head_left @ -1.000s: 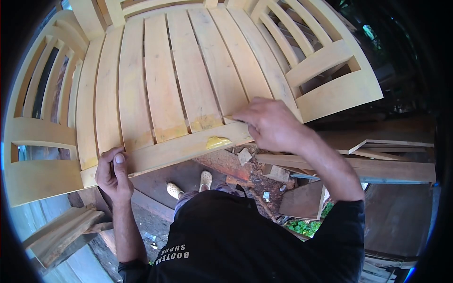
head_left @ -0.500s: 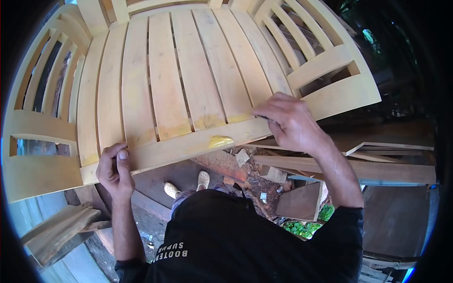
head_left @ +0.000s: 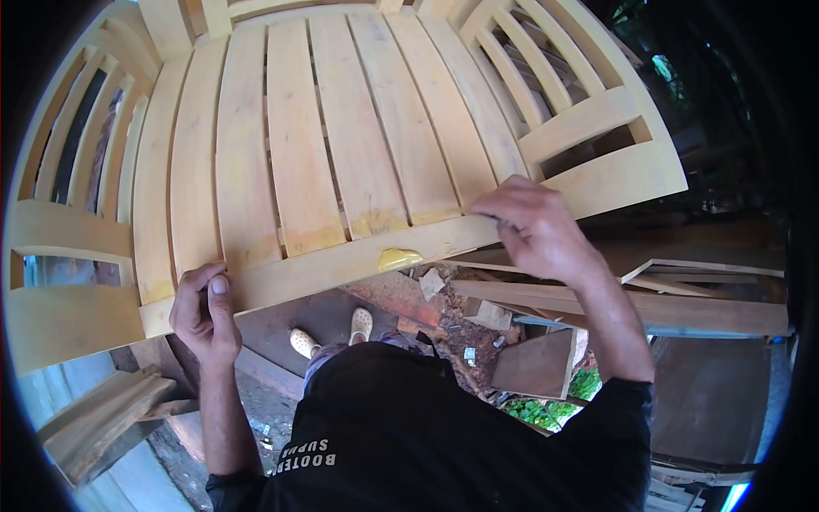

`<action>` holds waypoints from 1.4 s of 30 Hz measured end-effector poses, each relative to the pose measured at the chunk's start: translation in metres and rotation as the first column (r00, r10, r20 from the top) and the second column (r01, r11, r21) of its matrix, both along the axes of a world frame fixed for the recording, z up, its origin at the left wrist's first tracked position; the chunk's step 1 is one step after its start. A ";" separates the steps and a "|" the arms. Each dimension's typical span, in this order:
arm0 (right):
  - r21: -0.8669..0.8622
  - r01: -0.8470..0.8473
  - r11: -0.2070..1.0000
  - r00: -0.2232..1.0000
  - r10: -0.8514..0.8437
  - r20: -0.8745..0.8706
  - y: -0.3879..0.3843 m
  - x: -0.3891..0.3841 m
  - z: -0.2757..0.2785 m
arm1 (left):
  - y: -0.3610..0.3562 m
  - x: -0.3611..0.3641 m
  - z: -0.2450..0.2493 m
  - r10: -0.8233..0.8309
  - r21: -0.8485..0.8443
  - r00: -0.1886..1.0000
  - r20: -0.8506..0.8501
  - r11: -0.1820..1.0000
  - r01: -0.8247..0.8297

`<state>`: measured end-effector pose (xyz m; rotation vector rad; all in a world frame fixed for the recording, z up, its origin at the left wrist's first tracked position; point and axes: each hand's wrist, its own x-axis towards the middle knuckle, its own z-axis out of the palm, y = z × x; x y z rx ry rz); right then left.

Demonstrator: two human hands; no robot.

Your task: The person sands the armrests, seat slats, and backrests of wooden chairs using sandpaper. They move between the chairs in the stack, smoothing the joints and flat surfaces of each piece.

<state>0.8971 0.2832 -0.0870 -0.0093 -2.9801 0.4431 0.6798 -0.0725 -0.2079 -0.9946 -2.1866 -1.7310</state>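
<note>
Your left hand, fingers curled narrow, is at the slatted wooden bench's front rail; yellow putty sits mid-rail. Your right hand pinches narrowly at the bench's slat ends, apparently smoothing filler; whether either hand holds anything is unclear. The next stroke wants light, level pressure.

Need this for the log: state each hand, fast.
Left hand: curled at the rail; grip can't be told.
Right hand: fingers bent near the rail; what it holds, if anything, can't be told.

Yellow paste on slatted bench
</note>
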 end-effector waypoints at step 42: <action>0.011 0.035 0.999 0.998 -0.036 0.048 -0.024 0.005 0.006 | -0.002 -0.002 -0.003 -0.037 -0.012 0.999 0.021 0.999 0.037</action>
